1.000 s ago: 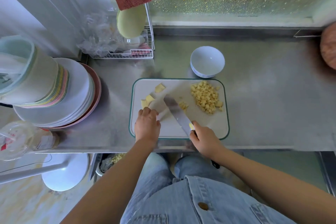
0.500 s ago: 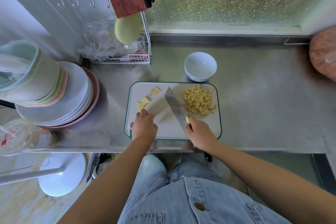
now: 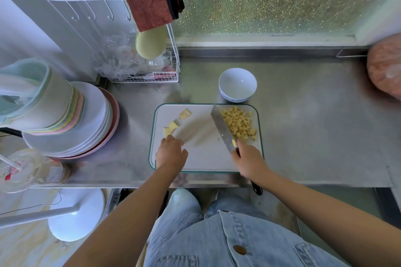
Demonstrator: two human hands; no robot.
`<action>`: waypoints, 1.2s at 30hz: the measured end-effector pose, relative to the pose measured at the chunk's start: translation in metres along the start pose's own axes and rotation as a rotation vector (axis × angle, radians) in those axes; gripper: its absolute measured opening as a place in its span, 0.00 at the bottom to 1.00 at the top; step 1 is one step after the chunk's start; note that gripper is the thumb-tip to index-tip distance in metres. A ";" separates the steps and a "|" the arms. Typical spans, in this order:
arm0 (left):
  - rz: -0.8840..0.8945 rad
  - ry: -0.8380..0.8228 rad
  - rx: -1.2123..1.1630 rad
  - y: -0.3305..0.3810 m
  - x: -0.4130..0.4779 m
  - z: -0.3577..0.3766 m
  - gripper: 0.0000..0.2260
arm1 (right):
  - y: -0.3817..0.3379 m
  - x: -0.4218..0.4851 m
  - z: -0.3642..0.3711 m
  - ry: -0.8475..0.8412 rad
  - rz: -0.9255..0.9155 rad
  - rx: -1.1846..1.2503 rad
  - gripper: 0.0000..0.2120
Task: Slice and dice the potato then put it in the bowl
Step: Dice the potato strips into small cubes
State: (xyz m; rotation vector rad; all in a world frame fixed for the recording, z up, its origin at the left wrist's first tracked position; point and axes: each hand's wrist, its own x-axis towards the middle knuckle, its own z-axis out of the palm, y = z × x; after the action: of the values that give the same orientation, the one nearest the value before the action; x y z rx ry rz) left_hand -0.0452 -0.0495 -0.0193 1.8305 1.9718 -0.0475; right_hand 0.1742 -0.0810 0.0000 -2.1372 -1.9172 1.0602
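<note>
A white cutting board (image 3: pixel 201 158) with a green rim lies on the steel counter. A heap of diced potato (image 3: pixel 239 123) sits at its far right. My right hand (image 3: pixel 249 161) grips the knife (image 3: pixel 222 129), whose blade lies against the left side of the heap; a potato bit sticks to the blade near the handle. Three larger potato pieces (image 3: pixel 172 127) lie at the board's far left. My left hand (image 3: pixel 171 153) rests on the board just in front of them, fingers curled loosely. An empty white bowl (image 3: pixel 237 84) stands behind the board.
A stack of plates (image 3: pixel 71 121) with a plastic container on top fills the left counter. A wire rack (image 3: pixel 149 71) with bags, a sponge and a red cloth stands at the back left. A pinkish round object (image 3: pixel 385 69) sits at the right edge.
The knife swept right across the board and pushed the last loose dice into the heap. My left hand stayed near the large pieces.
</note>
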 end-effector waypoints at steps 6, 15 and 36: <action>-0.138 -0.203 -0.830 0.052 0.009 -0.017 0.18 | -0.010 -0.010 -0.010 0.243 -0.214 -0.182 0.13; -0.256 -0.215 -1.044 0.085 0.018 -0.017 0.10 | -0.005 -0.008 -0.018 0.301 -0.351 0.133 0.12; -0.285 -0.257 -1.068 0.070 0.022 -0.026 0.12 | -0.041 0.068 -0.028 -0.015 0.229 1.348 0.10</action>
State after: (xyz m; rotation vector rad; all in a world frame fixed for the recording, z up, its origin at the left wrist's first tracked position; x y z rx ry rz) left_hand 0.0133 -0.0124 0.0152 0.8036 1.5557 0.5452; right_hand 0.1527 -0.0007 0.0125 -1.4489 -0.4903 1.6682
